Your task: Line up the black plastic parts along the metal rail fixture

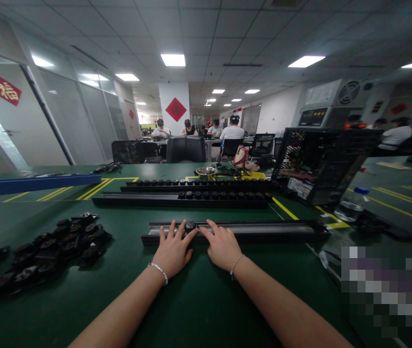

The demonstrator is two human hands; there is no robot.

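Observation:
A long black channel rail (274, 231) lies crosswise on the green table in front of me. One small black socket module (190, 225) sits in it, between my hands. My left hand (173, 249) rests over the near side of the rail with its fingers spread, the index fingertip close to the module. From the right, my right hand (223, 245) reaches over the rail, fingers stretched out and index pointing towards the module. Whether the fingertips touch the module I cannot tell. Many more black modules (51, 246) lie heaped to the left.
Behind lie two more rails, the nearer one (136, 198) partly filled with modules. An opened computer case (321, 159), a bottle (352, 205) and a metal bowl (206, 171) stand on the table (126, 299). A blue beam (39, 184) juts in at left. Several people sit farther back.

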